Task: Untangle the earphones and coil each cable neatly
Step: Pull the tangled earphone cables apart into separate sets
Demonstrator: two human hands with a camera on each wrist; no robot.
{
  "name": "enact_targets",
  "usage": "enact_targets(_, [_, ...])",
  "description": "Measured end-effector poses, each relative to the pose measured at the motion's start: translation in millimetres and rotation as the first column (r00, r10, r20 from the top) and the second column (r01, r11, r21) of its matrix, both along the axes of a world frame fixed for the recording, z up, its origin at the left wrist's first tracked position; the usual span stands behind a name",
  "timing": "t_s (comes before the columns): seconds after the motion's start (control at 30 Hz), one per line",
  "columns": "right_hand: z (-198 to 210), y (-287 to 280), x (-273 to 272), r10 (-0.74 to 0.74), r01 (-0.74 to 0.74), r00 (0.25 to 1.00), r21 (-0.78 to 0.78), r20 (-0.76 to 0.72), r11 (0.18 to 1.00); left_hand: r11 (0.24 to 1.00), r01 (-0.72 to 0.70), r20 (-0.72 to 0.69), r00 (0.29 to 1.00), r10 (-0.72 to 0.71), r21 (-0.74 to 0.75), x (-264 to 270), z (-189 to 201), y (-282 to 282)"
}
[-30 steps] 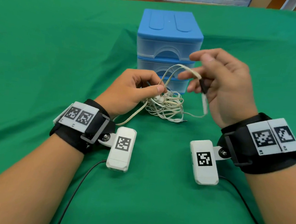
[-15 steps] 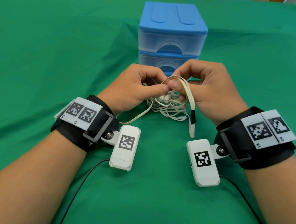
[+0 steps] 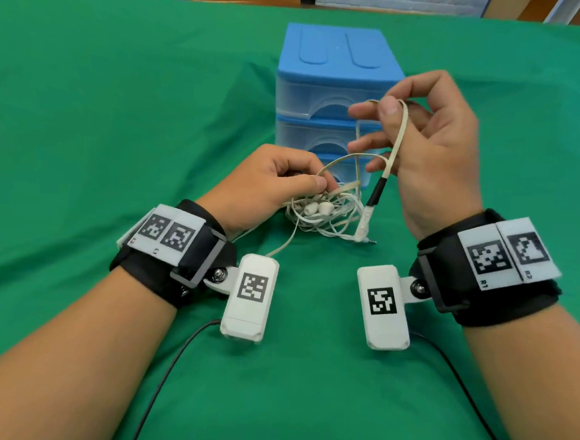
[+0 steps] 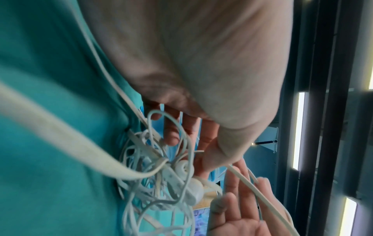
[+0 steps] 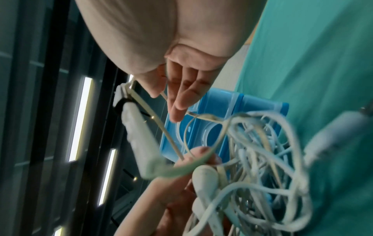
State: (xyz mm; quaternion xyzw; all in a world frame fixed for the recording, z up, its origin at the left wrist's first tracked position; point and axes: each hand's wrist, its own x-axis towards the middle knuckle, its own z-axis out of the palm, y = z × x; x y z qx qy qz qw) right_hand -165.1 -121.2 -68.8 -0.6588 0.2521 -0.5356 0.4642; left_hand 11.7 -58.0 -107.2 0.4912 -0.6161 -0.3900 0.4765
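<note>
A tangle of white and cream earphone cables [image 3: 323,215] lies on the green cloth in front of the drawers, two white earbuds [image 3: 317,208] on top. My left hand [image 3: 277,184] rests at its left side and pinches cream strands [image 4: 238,174] between thumb and fingers. My right hand [image 3: 408,132] is raised above the tangle, a flat cream cable [image 3: 399,138] looped over its thumb and pinched there. From that loop hangs a black sleeve with a white plug body [image 3: 368,215], its tip near the cloth. The tangle [image 5: 262,159] fills the right wrist view.
A blue and clear plastic drawer unit [image 3: 335,96] stands just behind the tangle. Green cloth [image 3: 118,104] covers the table. One cream strand [image 3: 281,246] trails toward my left wrist. Black cords [image 3: 168,369] run from the wrist cameras toward me.
My right hand has lifted up and right, away from my left hand, drawing the flat cream cable out of the tangle. The left hand has stayed on the tangle.
</note>
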Motion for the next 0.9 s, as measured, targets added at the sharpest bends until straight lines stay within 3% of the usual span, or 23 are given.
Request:
enact_targets(0.17, [-4.2, -9.0, -5.8, -0.053, 0.065, 0.994, -0.123, 0.096, 0.990, 0.998, -0.023, -0.008, 1.000, 0.023, -0.058, 3.4, -0.1, -0.2])
enact_targets(0.57, [-1.4, -13.8, -24.1, -0.114, 0.155, 0.964, -0.159, 0.239, 0.975, 0.995, -0.076, -0.021, 0.997, 0.074, -0.070, 3.7, -1.0, -1.9])
enact_targets(0.7, [-0.2, -15.0, -24.6, -0.111, 0.171, 0.954, -0.201, 0.278, 0.965, 0.998, -0.064, -0.123, 0.991, 0.061, -0.020, 2.7, -0.3, -1.4])
enact_targets(0.8, [0.1, -14.3, -25.3, -0.047, 0.100, 0.957, -0.172, 0.287, 0.980, 0.999, -0.016, -0.135, 0.991, 0.010, -0.041, 1.1, 3.9, 2.9])
enact_targets(0.9, [1.5, -9.3, -27.8, 0.095, -0.094, 0.954, -0.017, 0.286, 0.995, 0.999, -0.028, -0.099, 0.995, 0.025, -0.027, 1.6, 5.4, 3.0])
